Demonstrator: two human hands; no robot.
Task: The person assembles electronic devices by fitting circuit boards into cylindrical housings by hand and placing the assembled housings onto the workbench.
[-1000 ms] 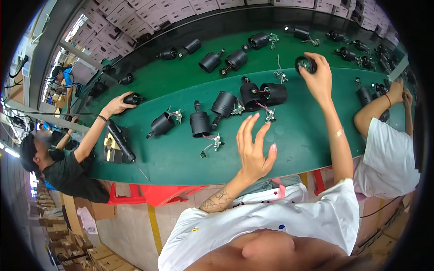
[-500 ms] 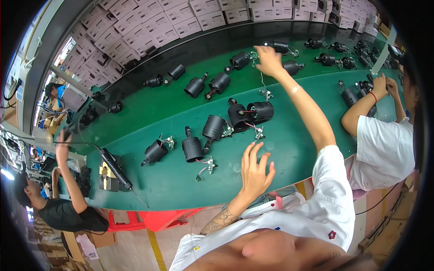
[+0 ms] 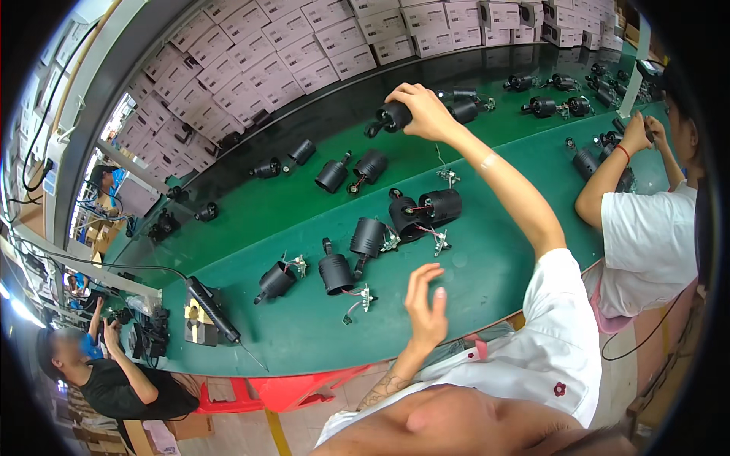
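Observation:
My right hand reaches to the far side of the table, its fingers wrapped round a black cylindrical housing with a short stem. A small circuit board lies below that hand, a thin wire running up from it. Over the near part of the table, my left hand hovers with fingers apart and nothing in them. Beyond it sit several more black housings, some with wires and small green-white boards hanging out. One pair of housings touches end to side.
An electric screwdriver on a cable rests on a yellow-black block at left. The green table also bears more housings on its far strip. White boxes stack behind. Co-workers sit at left and right.
My right hand has closed on a black housing at the far strip and shifted it slightly left. The left hand has drawn back a little toward me. The view has tilted slightly.

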